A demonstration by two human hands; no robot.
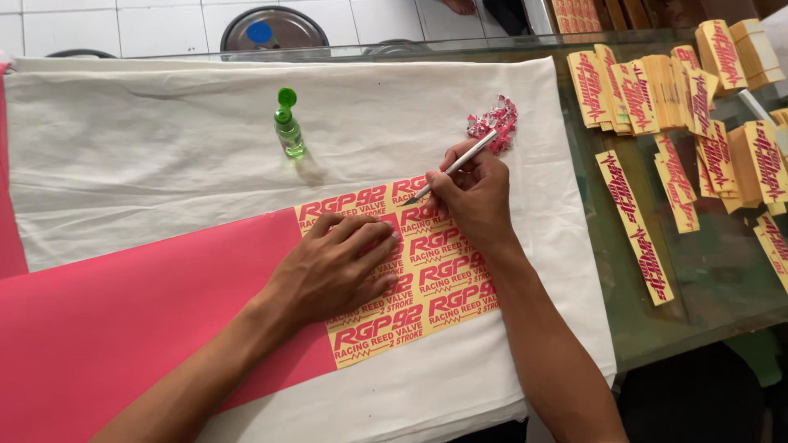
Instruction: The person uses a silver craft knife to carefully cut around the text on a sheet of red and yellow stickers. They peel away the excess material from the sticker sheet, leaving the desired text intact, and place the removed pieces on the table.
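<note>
From the head view, your right hand [474, 197] is closed in a pen grip around a thin silver knife [456, 166], its tip touching the top edge of the yellow sticker sheet [443, 283] and its handle slanting up and away to the right. Your left hand [336, 267] lies flat and open, fingers spread, pressing on the middle of that sheet and holding nothing. The sheet sits directly under both hands, on the white cloth [164, 156], its long axis running from the far right down toward you, with its left edge meeting the pink sheet [123, 328]. The knife tip is at the sheet's far end, just beyond your left fingertips, so the right hand is nearer the working point. A pile of pink scraps [495, 123] lies just past the knife; a small green bottle [288, 127] stands well to the left, and cut yellow stickers [681, 98] lie on the glass table [706, 271] to the right.
</note>
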